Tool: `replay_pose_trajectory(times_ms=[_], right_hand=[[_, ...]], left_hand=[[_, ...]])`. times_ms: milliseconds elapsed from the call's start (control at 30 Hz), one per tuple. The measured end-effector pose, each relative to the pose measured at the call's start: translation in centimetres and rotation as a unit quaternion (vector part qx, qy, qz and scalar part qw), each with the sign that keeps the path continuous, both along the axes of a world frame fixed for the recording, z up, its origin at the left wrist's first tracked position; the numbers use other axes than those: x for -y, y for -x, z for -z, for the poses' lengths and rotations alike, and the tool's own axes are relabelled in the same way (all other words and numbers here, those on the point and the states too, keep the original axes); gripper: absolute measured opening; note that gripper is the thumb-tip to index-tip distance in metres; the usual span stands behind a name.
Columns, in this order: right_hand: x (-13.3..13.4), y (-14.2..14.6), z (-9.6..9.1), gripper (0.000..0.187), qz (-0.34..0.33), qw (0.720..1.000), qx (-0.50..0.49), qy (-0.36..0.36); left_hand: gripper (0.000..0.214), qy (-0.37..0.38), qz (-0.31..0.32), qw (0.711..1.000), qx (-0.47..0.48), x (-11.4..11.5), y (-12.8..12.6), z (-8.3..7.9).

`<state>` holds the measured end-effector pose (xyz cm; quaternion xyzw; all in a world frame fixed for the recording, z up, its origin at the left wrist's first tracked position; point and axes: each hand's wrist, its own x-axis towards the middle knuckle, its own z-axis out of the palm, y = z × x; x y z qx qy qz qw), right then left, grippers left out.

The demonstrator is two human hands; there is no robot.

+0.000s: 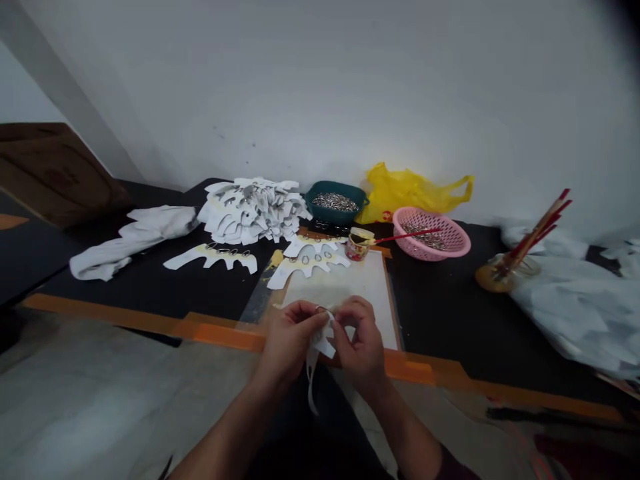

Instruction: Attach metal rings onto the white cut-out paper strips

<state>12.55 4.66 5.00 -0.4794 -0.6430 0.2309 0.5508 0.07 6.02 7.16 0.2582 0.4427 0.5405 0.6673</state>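
Note:
Both my hands meet over the near edge of a white work sheet [367, 280]. My left hand [290, 333] and my right hand [357, 337] are closed in a pinch on one white cut-out piece [320, 343]. A small metal ring [321, 308] shows at the top of it between my fingertips, and a thin strip of the piece hangs down below the table edge. Finished white cut-outs with metal rings [306, 261] lie just beyond the sheet.
A heap of white cut-outs [255, 210] sits at the back. Beside it stand a green basket of metal rings [336, 202], a pink basket [433, 233], a glue pot with a red brush [357, 243] and a yellow bag [410, 190]. White cloth [580, 307] lies right.

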Motion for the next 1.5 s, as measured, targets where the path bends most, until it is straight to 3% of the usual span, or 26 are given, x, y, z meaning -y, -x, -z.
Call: replay_pose_trajectory(times_ms=[100,233,300,433,500,733,1000,1167,1333,1500], right_hand=[[-0.1,0.0,-0.2,0.017,0.012,0.997,0.073,-0.012],[-0.4,0.1,-0.7,0.032,0.007,0.997,0.079,0.009],[-0.4,0.3,-0.7,0.028,-0.005,0.998,0.062,0.024],[0.0,0.7,-0.2,0.015,-0.031,0.998,-0.045,0.040],[0.2,0.7,0.0,0.013,-0.033,0.997,-0.061,0.039],[0.2,0.2,-0.8,0.030,-0.016,0.999,0.018,0.035],[0.4,0.4,-0.6,0.012,0.011,0.994,-0.061,0.090],[0.4,-0.2,-1.4,0.006,-0.021,0.998,0.027,0.051],[0.5,-0.6,-1.7,0.007,0.005,0.995,0.095,0.015],[0.4,-0.7,-2.3,0.010,-0.013,0.985,0.172,-0.018]], left_hand=[[0.021,-0.031,-0.032,0.995,-0.092,0.2,0.4,0.5],[0.018,-0.070,-0.026,0.982,-0.172,0.6,0.3,0.6],[0.016,-0.074,-0.020,0.983,-0.168,0.6,0.2,0.6],[0.018,-0.029,0.013,0.999,-0.033,0.4,0.4,0.5],[0.018,-0.018,0.016,1.000,-0.008,0.3,0.7,0.4],[0.016,-0.065,-0.018,0.987,-0.147,0.8,0.5,0.0],[0.014,-0.084,0.005,0.983,-0.163,1.0,0.1,-0.1],[0.011,-0.143,-0.005,0.966,-0.217,1.0,0.1,0.3],[0.010,-0.194,-0.014,0.941,-0.278,1.4,-0.2,0.4],[0.012,-0.188,0.003,0.936,-0.296,1.7,-0.1,0.2]])
